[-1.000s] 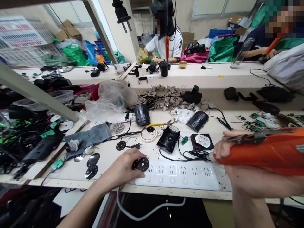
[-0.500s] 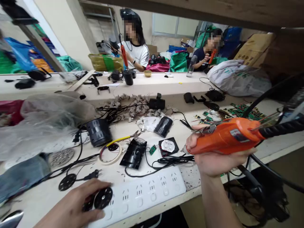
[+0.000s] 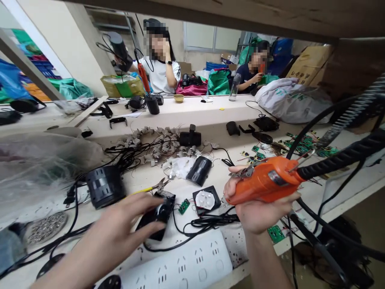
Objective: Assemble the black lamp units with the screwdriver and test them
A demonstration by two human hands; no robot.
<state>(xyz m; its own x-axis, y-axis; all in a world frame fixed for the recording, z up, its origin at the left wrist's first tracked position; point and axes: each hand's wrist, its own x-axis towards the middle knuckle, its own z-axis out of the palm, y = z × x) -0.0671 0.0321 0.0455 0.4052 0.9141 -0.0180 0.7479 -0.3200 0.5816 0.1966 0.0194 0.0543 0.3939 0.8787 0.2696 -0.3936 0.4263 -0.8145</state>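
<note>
My right hand [image 3: 255,214] is wrapped round an orange electric screwdriver [image 3: 264,180], whose tip points left toward a black square plate [image 3: 217,192] with a white LED disc on it. My left hand [image 3: 120,224] reaches over a black half-shell housing [image 3: 167,210], thumb and fingers apart on either side of it. Whether the fingers touch the shell I cannot tell. A small green circuit board [image 3: 184,206] lies just right of the shell, joined by thin wires. Behind the shell are yellow-handled cutters [image 3: 161,184], partly covered by the left hand.
A white power strip [image 3: 180,263] lies along the front edge. A black cable coil [image 3: 210,220] is behind it. Black housings [image 3: 105,185], loose wired parts and circuit boards [image 3: 300,144] cover the bench. Two people sit opposite. A low shelf hangs overhead.
My left hand has moved away from the black slotted discs on the power strip to the half-shell. The screwdriver has shifted left in view. A person opposite has lifted a black lamp housing.
</note>
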